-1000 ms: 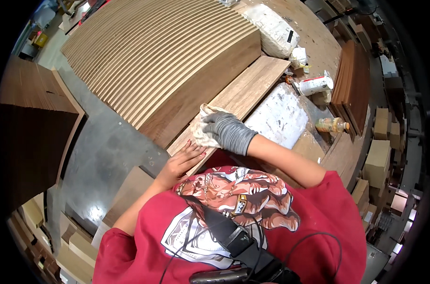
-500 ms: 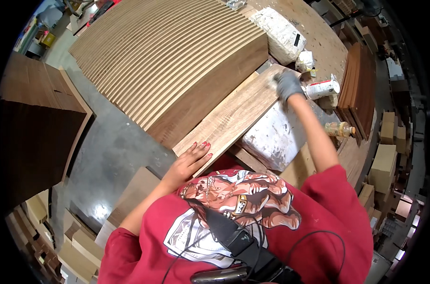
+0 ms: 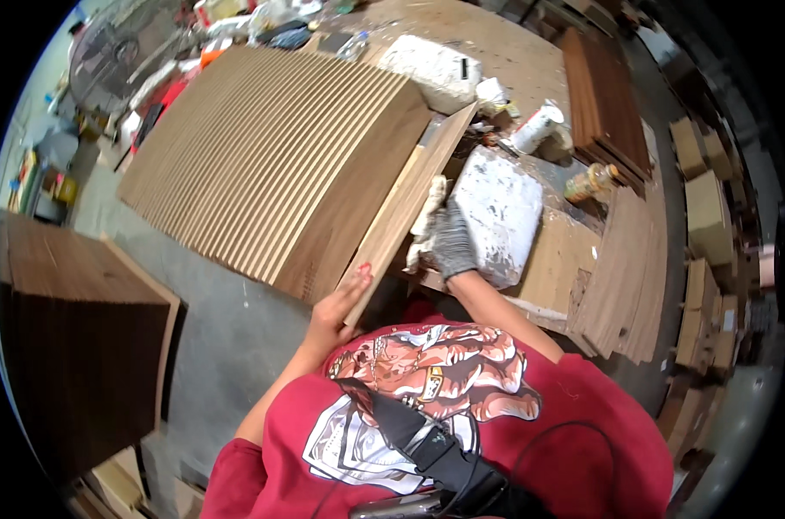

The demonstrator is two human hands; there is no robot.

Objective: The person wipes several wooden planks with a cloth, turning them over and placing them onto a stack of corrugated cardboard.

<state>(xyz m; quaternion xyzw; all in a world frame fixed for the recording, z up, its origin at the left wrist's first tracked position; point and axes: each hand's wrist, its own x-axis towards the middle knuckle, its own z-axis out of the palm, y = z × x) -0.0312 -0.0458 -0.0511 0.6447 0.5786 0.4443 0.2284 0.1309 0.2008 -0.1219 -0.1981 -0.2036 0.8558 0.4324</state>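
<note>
A long wood-grain board [image 3: 410, 203] stands tilted up on its long edge beside the big stack of boards. My left hand [image 3: 341, 303] grips its near end, fingers along the left side; the thumb is hidden. On the board's right side, my right hand [image 3: 452, 240] in a grey knit glove is closed on a crumpled whitish rag [image 3: 429, 216], pressed close to the board's edge. Right of that hand lies a paint-spattered white block [image 3: 499, 216].
The stack of thin-edged boards [image 3: 271, 156] fills the left of the worktable. Beyond are a white wrapped block [image 3: 427, 73], a white can [image 3: 537, 126] and a plastic bottle [image 3: 591, 183]. Brown panels [image 3: 600, 104] and loose wood sheets [image 3: 622, 277] lie right; a dark board pile [image 3: 81, 346] stands left.
The board has gone from lying flat to tilted on edge. My right hand has come from its far end back toward me with the rag. My left hand stays at the near end.
</note>
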